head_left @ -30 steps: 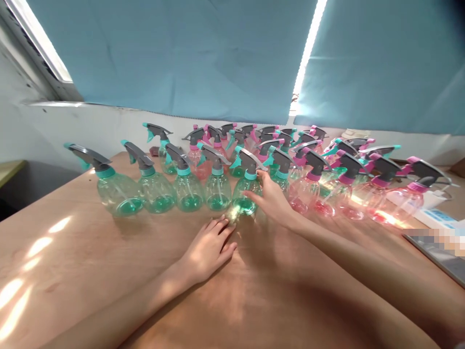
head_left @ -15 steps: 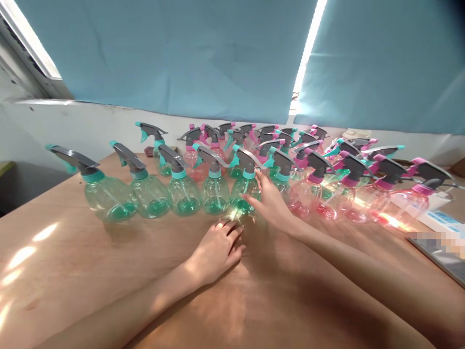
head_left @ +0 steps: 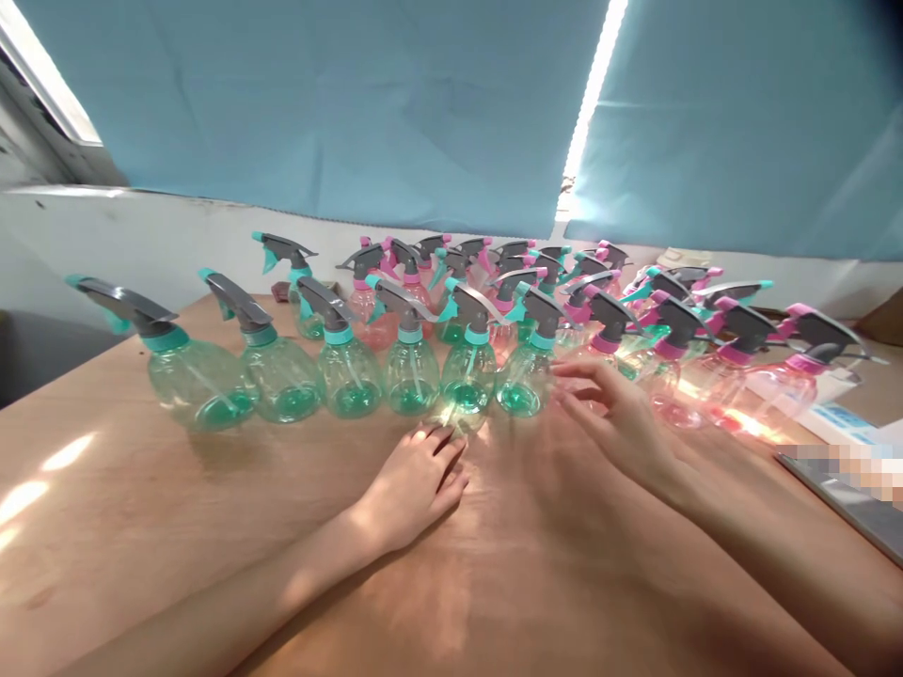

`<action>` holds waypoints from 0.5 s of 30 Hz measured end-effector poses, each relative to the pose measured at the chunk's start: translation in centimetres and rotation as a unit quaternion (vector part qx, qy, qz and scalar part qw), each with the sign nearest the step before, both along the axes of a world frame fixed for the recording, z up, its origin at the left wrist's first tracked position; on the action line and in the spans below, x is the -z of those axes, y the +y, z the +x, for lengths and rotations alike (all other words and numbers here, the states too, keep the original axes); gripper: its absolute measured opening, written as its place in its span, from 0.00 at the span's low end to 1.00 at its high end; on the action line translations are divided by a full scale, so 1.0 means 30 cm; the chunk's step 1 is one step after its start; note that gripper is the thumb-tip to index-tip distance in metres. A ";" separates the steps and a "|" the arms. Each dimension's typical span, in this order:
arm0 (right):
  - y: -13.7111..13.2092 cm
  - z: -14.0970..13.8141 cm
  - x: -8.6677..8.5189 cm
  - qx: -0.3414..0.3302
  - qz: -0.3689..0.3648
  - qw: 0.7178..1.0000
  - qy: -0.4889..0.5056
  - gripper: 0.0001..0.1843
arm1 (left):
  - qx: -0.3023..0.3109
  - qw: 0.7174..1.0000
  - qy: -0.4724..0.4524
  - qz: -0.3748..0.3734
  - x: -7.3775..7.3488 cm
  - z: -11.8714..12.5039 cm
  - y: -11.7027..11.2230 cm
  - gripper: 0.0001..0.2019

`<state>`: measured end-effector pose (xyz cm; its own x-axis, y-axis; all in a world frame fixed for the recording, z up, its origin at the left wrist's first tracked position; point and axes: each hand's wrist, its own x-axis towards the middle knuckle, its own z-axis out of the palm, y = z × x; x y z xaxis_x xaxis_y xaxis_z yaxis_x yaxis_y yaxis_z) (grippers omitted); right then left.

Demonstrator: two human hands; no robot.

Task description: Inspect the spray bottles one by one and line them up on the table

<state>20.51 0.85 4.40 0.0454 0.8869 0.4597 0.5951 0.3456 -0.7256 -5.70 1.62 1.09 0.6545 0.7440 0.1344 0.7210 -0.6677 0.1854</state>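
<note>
A front row of clear spray bottles crosses the table. Several green ones stand on the left, and several pink ones, such as this pink spray bottle [head_left: 783,393], on the right. My right hand [head_left: 621,423] has its fingers apart beside the rightmost green spray bottle [head_left: 520,385]; its fingertips are near that bottle's right side and partly hide a pink spray bottle behind. Whether they touch the green one I cannot tell. My left hand [head_left: 416,484] rests on the table, fingers loosely spread and holding nothing, just in front of another green spray bottle [head_left: 468,381].
More spray bottles with pink and teal heads crowd behind the front row. One teal-headed spray bottle [head_left: 303,306] stands back left. A dark flat object [head_left: 839,503] lies on the wooden table [head_left: 282,508] at right. A blue curtain [head_left: 339,113] hangs behind.
My right hand has moved right, from the middle green spray bottle to the right side of the rightmost green one. My left hand stays on the table. The view has shifted slightly.
</note>
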 end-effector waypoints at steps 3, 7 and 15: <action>0.034 0.044 -0.022 0.054 0.008 0.999 -0.001 0.16 | 0.004 1.000 -0.004 0.002 0.004 0.007 0.006 0.20; 0.109 0.049 -0.039 0.047 0.003 0.999 -0.012 0.22 | 0.011 1.000 -0.018 0.010 0.024 0.036 0.022 0.20; 0.201 -0.009 -0.005 0.051 -0.009 0.997 -0.051 0.35 | 0.050 0.998 -0.028 0.017 0.043 0.138 0.030 0.20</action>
<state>20.25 6.87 4.55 0.0897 0.8877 0.4515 0.6982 0.2673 -0.6641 -1.57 2.52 -0.18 0.7157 0.6702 0.1963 0.6401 -0.7420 0.1995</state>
